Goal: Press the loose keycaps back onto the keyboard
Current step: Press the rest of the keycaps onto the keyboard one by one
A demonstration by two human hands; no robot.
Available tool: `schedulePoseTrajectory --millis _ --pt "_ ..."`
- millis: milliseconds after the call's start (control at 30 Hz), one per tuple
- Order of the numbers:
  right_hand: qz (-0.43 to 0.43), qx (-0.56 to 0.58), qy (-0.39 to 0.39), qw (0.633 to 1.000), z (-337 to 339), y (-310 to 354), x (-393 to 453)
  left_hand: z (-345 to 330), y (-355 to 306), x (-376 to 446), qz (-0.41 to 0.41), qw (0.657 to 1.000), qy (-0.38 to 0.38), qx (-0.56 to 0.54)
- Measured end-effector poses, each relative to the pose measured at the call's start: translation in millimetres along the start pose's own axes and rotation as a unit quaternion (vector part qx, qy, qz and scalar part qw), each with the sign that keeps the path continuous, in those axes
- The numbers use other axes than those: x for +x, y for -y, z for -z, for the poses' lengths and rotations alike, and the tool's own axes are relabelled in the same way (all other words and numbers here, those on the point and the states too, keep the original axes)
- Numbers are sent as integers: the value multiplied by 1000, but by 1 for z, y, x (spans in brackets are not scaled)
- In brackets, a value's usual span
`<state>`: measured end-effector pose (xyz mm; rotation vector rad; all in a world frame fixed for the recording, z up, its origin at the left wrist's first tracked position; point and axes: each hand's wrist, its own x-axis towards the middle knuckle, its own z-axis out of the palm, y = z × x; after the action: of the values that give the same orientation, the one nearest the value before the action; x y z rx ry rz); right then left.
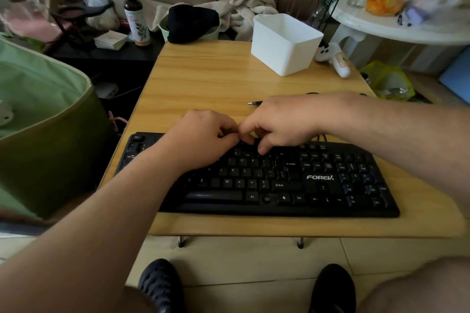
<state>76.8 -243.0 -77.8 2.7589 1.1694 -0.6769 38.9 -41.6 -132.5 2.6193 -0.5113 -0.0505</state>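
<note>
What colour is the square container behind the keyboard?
White: the container shows plainly in the head view, on the table's far right.

The keyboard (256,180) reads FOREV in white; keys marked Shift, Alt, Ctrl.

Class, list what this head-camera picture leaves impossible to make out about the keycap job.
Head view only:
- Any keycap held: hidden by curled fingers of the left hand and right hand.
- Keyboard upper-left keys: covered by the left forearm.
- White bin contents: hidden by its walls.
- Shelf items top right: blurred.
</note>
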Motion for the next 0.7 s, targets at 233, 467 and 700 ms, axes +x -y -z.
schedulePoseTrajectory --millis 233,467,700 --pt "0 -17 17 1000 2 1 0 2 -3 -2 2 1000 3 -1" --pt "-21 63 -95 993 -17 -4 -15 2 -6 -1 11 1000 -6 -10" --pt "-116 276 -317 900 -41 -10 -35 2 -17 -3 6 997 -45 -64"
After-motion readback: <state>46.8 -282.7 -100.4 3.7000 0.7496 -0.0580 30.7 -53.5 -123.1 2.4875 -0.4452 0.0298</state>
